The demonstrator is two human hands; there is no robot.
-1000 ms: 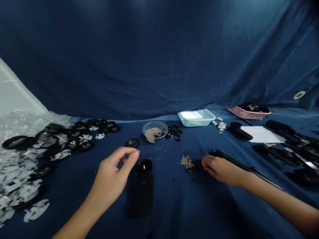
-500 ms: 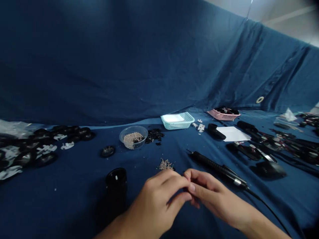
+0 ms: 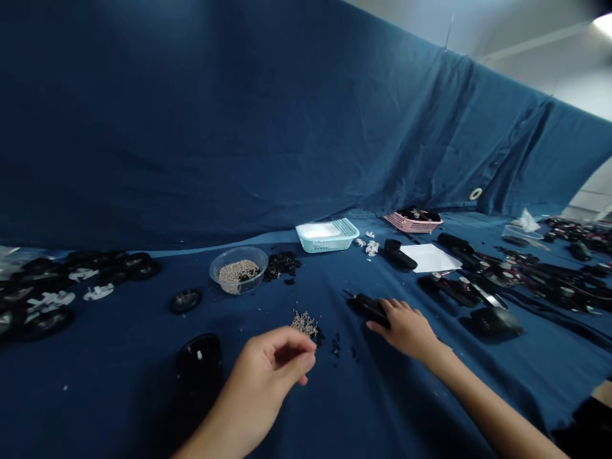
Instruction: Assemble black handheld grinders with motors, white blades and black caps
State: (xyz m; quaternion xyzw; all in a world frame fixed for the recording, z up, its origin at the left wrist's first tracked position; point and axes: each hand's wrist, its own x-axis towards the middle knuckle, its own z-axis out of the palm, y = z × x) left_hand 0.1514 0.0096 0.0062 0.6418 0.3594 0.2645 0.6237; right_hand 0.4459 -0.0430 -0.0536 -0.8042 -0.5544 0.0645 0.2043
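My left hand (image 3: 273, 366) is raised over the blue cloth, thumb and fingertips pinched together; whatever lies between them is too small to make out. Just beyond it lies a small heap of screws (image 3: 305, 323), with little black parts (image 3: 336, 345) to its right. My right hand (image 3: 406, 327) is wrapped over the black electric screwdriver (image 3: 368, 307), which lies on the cloth with its tip pointing to the far left. To the left of my left hand stands a black cup-like part (image 3: 199, 360) with a small white piece inside.
A clear bowl of screws (image 3: 239, 271) sits beside a black pile (image 3: 282, 265). Behind are a turquoise basket (image 3: 327, 242) and a pink basket (image 3: 412, 223). Black round parts (image 3: 48, 323) lie at left, black housings (image 3: 495, 322) and white paper (image 3: 431, 258) at right.
My hands have come apart. The right one has moved right and taken hold of the screwdriver; the left stays pinched. The view has shifted slightly to the right.
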